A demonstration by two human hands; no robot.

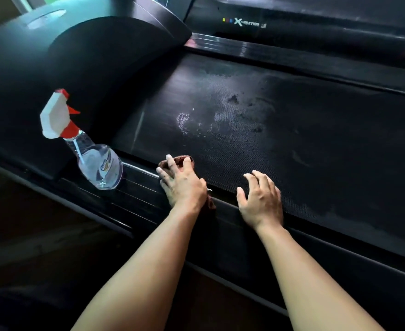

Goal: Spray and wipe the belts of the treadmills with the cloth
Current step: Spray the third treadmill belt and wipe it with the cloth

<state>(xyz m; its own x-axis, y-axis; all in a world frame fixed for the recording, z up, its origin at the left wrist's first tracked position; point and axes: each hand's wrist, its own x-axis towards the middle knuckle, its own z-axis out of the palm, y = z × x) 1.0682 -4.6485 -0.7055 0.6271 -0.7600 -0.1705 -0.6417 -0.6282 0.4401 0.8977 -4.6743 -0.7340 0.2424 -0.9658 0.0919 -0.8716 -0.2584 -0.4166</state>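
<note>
The black textured treadmill belt [292,130] runs lengthwise from the curved black motor hood [89,56] on the left out to the right, with a pale wet patch mid-belt. One bunched brown cloth [163,164] sits at the belt's near edge. The left hand [184,185] is spread on top of it, pressing down rather than clutching. The right hand [261,199] is just beside it, fingers splayed on the belt edge, holding nothing. One clear spray bottle [98,163] with a red-and-white trigger head stands on the near side rail [137,187]. A second treadmill [292,22] is behind, so two in all.
</note>
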